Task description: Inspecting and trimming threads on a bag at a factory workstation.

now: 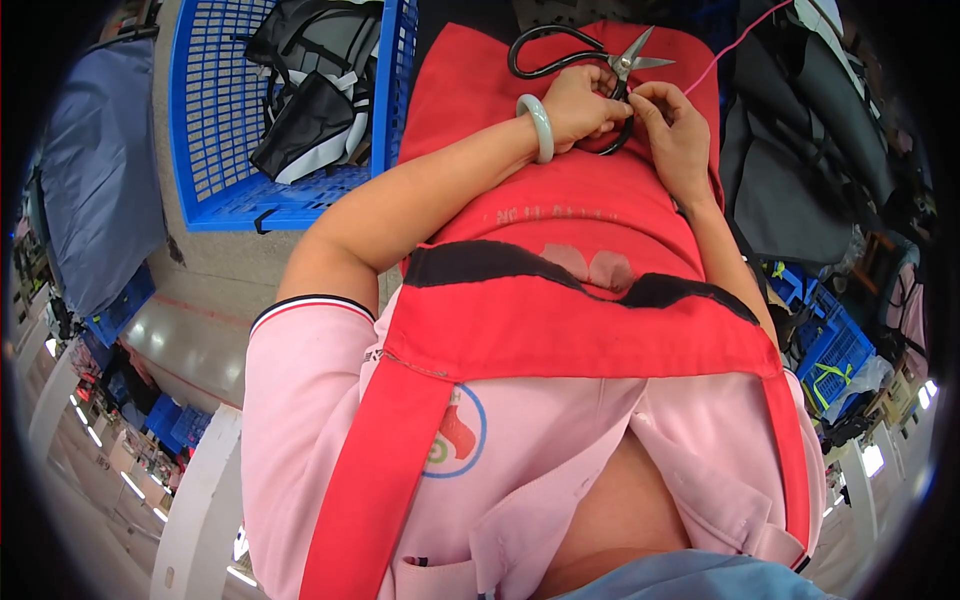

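Black-handled scissors (622, 65) lie over the red apron (570, 180) on my lap, their blades apart and pointing up to the right. My left hand (578, 108), with a pale bangle (540, 128) at the wrist, is closed around the scissors between the two handle loops. Close beside it, my right hand (675, 135) pinches thumb and finger together at the end of a thin pink cord (716, 62). That cord runs taut toward the upper right. The fingertips of both hands nearly meet, and what lies between them is too small to make out.
To the left stands a blue plastic crate (290, 212) with black and grey fabric pieces (310, 125) in it. Dark fabric panels (790, 180) hang at the right. Beyond the crate is a covered blue-grey bulk (100, 150). More blue crates (840, 345) sit farther off.
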Demonstrator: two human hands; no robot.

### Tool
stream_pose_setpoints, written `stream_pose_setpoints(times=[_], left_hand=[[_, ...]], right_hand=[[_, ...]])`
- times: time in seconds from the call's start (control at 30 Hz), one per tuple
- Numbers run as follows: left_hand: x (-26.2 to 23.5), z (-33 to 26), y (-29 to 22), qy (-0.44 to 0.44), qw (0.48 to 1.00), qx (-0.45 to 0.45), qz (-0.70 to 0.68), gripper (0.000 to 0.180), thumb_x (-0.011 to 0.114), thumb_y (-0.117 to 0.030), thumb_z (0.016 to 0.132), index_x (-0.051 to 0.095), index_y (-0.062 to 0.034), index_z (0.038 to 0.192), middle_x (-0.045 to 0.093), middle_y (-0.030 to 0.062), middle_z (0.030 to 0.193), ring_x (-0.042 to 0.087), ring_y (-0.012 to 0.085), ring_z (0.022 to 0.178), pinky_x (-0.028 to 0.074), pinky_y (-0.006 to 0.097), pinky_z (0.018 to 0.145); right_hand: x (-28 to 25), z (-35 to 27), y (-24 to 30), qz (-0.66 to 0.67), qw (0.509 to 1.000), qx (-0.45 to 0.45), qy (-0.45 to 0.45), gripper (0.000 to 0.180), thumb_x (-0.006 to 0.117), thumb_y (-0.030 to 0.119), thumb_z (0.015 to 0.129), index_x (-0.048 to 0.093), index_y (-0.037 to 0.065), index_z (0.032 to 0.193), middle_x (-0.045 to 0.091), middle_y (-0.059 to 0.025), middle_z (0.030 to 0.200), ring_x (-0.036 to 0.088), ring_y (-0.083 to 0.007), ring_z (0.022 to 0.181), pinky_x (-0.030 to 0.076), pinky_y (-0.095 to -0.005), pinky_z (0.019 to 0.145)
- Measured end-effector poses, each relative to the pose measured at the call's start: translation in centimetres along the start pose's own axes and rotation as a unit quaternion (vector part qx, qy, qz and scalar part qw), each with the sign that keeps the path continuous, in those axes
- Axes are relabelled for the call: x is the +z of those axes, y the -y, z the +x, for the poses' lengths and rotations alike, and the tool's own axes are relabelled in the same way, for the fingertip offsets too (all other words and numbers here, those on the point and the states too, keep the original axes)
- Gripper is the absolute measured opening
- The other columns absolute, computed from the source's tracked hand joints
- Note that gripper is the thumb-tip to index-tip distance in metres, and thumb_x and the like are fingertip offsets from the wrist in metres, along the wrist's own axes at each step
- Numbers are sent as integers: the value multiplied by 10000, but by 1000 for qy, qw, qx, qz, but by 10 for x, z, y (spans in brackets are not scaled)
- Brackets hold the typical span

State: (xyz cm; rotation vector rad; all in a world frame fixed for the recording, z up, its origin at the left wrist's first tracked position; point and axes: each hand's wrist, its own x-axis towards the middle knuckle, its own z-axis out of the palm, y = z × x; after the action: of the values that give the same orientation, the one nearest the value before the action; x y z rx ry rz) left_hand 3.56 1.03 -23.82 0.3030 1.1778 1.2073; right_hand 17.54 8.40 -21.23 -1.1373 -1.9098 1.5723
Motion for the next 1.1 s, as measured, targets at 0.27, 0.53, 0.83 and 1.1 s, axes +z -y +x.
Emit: stream_pose_setpoints(times=[0.27, 0.53, 0.83, 1.1], left_hand=[[1, -3, 3, -18, 1000, -6, 23, 225, 678, 65, 794, 544, 10, 966, 556, 30, 742, 484, 61, 510, 334, 185, 423], [-17, -7, 0, 128, 980, -92, -117, 72, 605, -87, 889, 556, -34, 888, 510, -2, 704, 402, 60, 478, 246, 203, 416], [-6, -12, -6, 19, 999, -42, -14, 106, 607, -123, 876, 604, -18, 888, 556, 22, 705, 493, 80, 484, 270, 197, 390], [-12, -13, -5, 43, 998, -34, -18, 111, 615, -122, 861, 604, -13, 840, 554, 27, 656, 516, 93, 482, 276, 202, 385]], right_hand=[[2, 4, 12, -244, 964, -91, 50, 80, 582, 53, 866, 579, 20, 939, 627, -163, 874, 621, -348, 818, 487, -382, 707], [-8, -13, 11, -226, 962, -125, 83, 74, 591, 40, 859, 576, 20, 929, 621, -151, 874, 619, -341, 814, 488, -380, 702], [-7, -15, 12, -213, 962, -151, 82, 96, 626, 49, 856, 599, 12, 941, 632, -138, 863, 631, -304, 777, 494, -355, 679], [-6, -21, 15, -181, 973, -124, 73, 103, 652, 52, 853, 626, 16, 947, 653, -109, 866, 648, -232, 775, 496, -306, 653]])
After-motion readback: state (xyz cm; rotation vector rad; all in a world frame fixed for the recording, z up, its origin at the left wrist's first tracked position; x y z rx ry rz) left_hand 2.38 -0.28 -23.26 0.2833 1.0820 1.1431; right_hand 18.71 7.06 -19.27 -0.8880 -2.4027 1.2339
